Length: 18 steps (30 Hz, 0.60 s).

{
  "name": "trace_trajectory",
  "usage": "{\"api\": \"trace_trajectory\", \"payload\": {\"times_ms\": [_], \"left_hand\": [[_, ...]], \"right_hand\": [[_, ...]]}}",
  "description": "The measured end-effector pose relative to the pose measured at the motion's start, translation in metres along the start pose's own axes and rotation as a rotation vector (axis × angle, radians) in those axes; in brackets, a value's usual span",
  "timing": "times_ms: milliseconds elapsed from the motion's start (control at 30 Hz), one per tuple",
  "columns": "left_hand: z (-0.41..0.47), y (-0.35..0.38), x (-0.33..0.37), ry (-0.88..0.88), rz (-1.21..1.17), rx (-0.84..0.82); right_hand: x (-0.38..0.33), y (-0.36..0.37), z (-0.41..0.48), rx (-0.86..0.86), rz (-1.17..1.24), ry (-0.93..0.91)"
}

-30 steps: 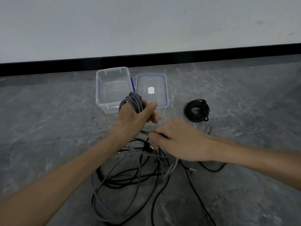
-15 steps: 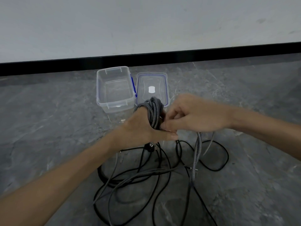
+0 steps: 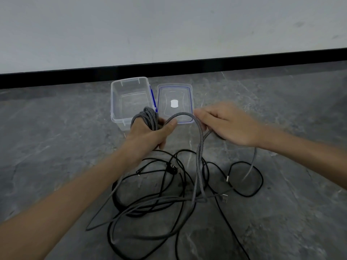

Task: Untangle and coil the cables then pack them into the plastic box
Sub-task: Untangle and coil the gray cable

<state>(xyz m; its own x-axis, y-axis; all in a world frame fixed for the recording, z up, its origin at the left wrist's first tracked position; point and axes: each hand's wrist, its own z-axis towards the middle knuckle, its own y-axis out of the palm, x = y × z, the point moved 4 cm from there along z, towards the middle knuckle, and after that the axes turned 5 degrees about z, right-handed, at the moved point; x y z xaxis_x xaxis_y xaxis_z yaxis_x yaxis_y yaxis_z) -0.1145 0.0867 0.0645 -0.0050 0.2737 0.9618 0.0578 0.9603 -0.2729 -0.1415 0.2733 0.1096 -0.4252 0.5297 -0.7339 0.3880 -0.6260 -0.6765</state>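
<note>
**Grey cable part-wound on left hand, box open behind**

Your left hand [image 3: 150, 136] sits just in front of the clear rectangular plastic box [image 3: 113, 102]. Its fingers are curled inside wraps of grey braided cable [image 3: 148, 120], and the thumb clamps the strand. Your right hand [image 3: 229, 126], right of the box, pinches the same strand, which arcs between the hands, then drops doubled. The clear blue-sealed lid [image 3: 185, 98] lies flat just beside the box's right wall. Thin black cables [image 3: 260, 182] tangle with the grey slack nearer you than the box. The black skirting strip [image 3: 225, 63] runs close behind the box, with wide grey marbled floor [image 3: 56, 147] on either side of it. Your left fingertips, the box's near right corner and the lid's near right corner are hidden. The cables are cut off at the frame bottom. You can't tell which cable the silver USB plug [image 3: 224, 199] belongs to.
</note>
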Motion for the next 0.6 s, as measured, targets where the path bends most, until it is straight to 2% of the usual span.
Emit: {"api": "trace_trajectory", "payload": {"times_ms": [67, 133, 200, 267, 333, 400, 600], "left_hand": [[0.0, 0.0, -0.002, -0.024, -0.016, -0.014], [0.001, 0.002, -0.004, -0.041, -0.088, -0.038], [0.002, 0.002, -0.007, -0.088, -0.152, -0.022], [0.003, 0.002, -0.009, -0.13, -0.191, -0.002], [0.004, 0.002, -0.007, -0.14, -0.208, 0.0], [0.004, 0.002, -0.002, -0.12, -0.225, -0.011], [0.003, 0.004, 0.007, -0.064, -0.329, -0.093]], "right_hand": [[0.006, 0.006, -0.001, -0.125, 0.06, 0.039], [0.009, 0.012, -0.003, -0.298, 0.231, 0.128], [0.013, 0.011, -0.003, -0.376, 0.328, 0.171], [0.018, 0.01, 0.0, -0.403, 0.326, 0.142], [0.024, 0.012, 0.003, -0.382, 0.263, 0.112], [0.029, 0.016, 0.006, -0.291, 0.212, 0.116], [0.079, 0.011, 0.012, 0.005, 0.03, 0.285]]}}
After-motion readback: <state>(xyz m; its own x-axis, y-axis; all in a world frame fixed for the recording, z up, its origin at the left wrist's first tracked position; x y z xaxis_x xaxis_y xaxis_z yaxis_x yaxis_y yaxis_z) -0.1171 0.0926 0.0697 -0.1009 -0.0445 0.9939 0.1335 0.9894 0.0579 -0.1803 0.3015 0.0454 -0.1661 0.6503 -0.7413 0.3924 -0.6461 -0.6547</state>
